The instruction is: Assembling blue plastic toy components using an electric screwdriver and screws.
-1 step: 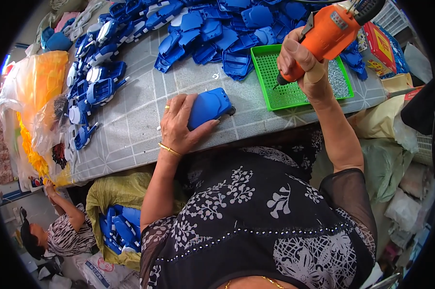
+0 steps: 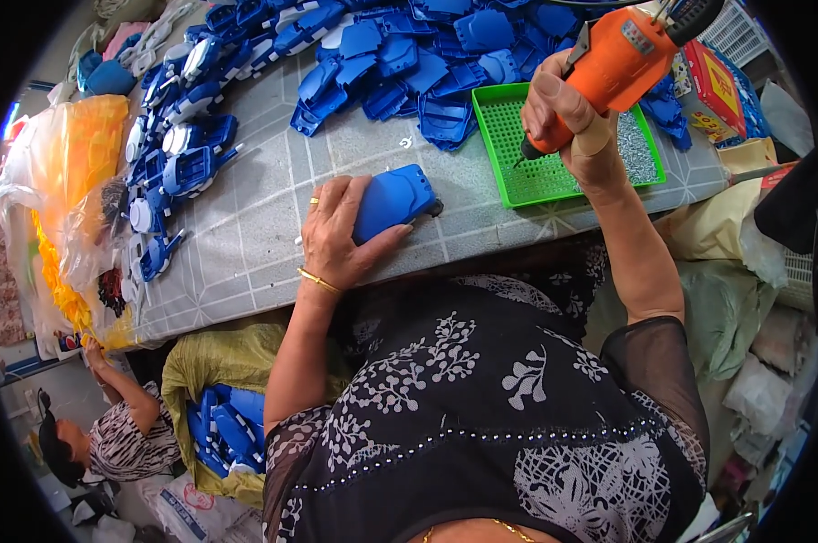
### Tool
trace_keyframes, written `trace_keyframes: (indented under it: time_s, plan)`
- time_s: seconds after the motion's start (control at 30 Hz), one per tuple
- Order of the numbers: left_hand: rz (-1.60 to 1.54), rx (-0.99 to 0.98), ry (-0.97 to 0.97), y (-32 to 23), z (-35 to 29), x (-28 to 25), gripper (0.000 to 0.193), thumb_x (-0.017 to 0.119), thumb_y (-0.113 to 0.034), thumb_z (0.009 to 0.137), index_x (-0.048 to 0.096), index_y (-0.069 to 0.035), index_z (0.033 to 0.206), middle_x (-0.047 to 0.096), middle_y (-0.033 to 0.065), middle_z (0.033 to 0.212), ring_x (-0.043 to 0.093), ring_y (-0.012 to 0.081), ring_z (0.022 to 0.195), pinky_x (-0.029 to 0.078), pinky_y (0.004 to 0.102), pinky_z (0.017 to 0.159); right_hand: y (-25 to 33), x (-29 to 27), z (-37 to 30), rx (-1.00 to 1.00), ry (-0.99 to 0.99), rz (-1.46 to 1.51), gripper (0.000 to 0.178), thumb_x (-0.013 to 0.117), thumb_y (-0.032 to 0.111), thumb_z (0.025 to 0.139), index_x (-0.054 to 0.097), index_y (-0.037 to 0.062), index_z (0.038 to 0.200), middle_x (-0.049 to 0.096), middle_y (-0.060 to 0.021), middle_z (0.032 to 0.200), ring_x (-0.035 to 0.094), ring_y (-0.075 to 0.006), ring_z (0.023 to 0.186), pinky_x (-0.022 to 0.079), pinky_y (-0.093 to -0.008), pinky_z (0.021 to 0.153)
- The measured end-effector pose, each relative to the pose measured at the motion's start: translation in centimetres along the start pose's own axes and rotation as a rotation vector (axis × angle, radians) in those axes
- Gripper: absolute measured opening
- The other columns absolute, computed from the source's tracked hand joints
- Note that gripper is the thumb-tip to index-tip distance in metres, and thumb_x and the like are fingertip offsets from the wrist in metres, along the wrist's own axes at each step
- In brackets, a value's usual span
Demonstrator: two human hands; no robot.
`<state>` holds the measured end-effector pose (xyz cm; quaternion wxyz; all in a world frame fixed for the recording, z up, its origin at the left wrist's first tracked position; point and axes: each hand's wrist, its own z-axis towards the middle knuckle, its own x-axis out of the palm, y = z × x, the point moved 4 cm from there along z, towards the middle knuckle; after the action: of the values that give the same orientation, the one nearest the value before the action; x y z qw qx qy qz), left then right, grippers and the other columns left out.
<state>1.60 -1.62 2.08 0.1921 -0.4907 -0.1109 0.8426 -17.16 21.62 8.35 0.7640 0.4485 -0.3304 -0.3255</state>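
My left hand (image 2: 336, 231) is closed around a blue plastic housing (image 2: 392, 204) that rests on the grey checked tabletop (image 2: 264, 231) near its front edge. A small black piece shows at the housing's right end. Up on the right, my right hand (image 2: 583, 122) grips an orange electric screwdriver (image 2: 619, 65), its bit pointing down and left. The tip hangs over a bright green tray (image 2: 510, 195) with a perforated, grid-like bottom. Small silver screws (image 2: 635, 149) lie in the right part of that tray, partly hidden behind my wrist.
Loose blue covers (image 2: 409, 63) are heaped along the far side. Blue-and-white assemblies (image 2: 178, 149) line the left side. A yellow-green sack (image 2: 187, 362) of blue parts stands below the table edge. Another person (image 2: 124, 434) works at lower left. A red-and-yellow box (image 2: 712, 90) is at far right.
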Motion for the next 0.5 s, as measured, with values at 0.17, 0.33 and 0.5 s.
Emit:
trace_keyframes:
  time_s: [0.17, 0.33, 0.5]
  plan:
    - [0.007, -0.004, 0.005, -0.1, 0.0, 0.0, 0.069, 0.088, -0.042, 0.074, 0.065, 0.0, 0.124, 0.064, 0.0184, 0.113, 0.063, 0.0382, 0.103, 0.05, 0.0462, 0.094, 0.1, 0.0, -0.1, 0.019, 0.009, -0.012, 0.025, 0.072, 0.023, 0.095, 0.054, 0.0073, 0.087, 0.053, -0.0009, 0.067, 0.053, -0.0104, 0.056, 0.048, -0.0289, 0.059]
    - [0.027, 0.014, 0.005, -0.4, 0.2, -0.2, 0.07, 0.089, -0.042, 0.073, 0.065, 0.0, 0.124, 0.064, 0.0182, 0.113, 0.063, 0.0382, 0.101, 0.05, 0.0463, 0.091, 0.1, -0.1, -0.2, -0.015, 0.033, -0.005, 0.026, 0.071, 0.024, 0.095, 0.052, 0.0081, 0.085, 0.052, -0.0008, 0.068, 0.052, -0.0107, 0.055, 0.047, -0.0293, 0.059]
    - [0.024, 0.022, -0.009, -0.3, 0.0, -0.2, 0.07, 0.089, -0.042, 0.073, 0.065, 0.0, 0.123, 0.064, 0.018, 0.112, 0.062, 0.0385, 0.099, 0.05, 0.0458, 0.09, 1.5, -0.1, 1.1, -0.039, -0.013, 0.203, 0.022, 0.075, 0.019, 0.091, 0.057, 0.0098, 0.084, 0.053, -0.0004, 0.062, 0.054, -0.011, 0.053, 0.048, -0.0298, 0.058]
